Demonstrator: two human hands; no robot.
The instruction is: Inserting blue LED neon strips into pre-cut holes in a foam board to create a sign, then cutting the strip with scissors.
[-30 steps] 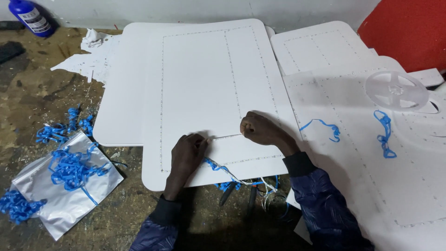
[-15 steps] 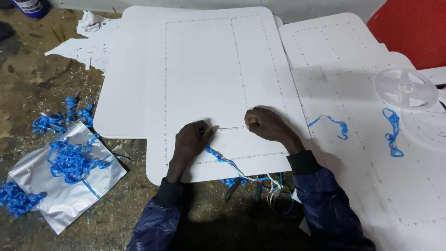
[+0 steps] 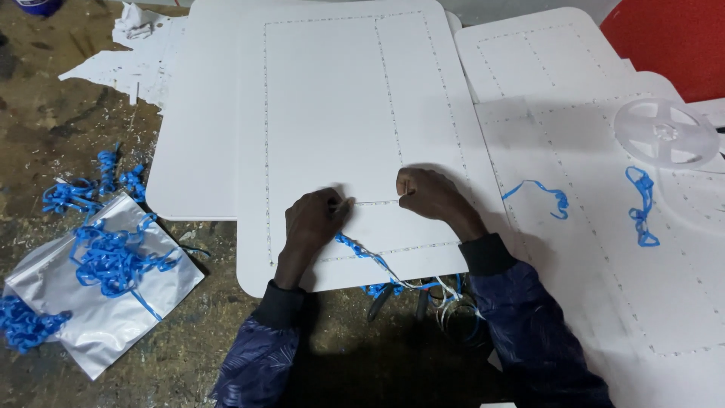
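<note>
Bright overhead light, near-blown white on the plastic sheets (image 3: pixel 340 113), soft shadows under both hands, dim foreground w/ dark sleeves, floor (image 3: pixel 45 136) murky, slight wide-angle bend at edges, focus mostly sharp.

The person wears a dark navy long-sleeved top with a faint lighter pattern, perhaps leaf-like, though the dim light blurs it. Each sleeve ends in a plain black ribbed cuff. The left hand (image 3: pixel 313 221) and right hand (image 3: pixel 430 195) are bare, without gloves.
</note>
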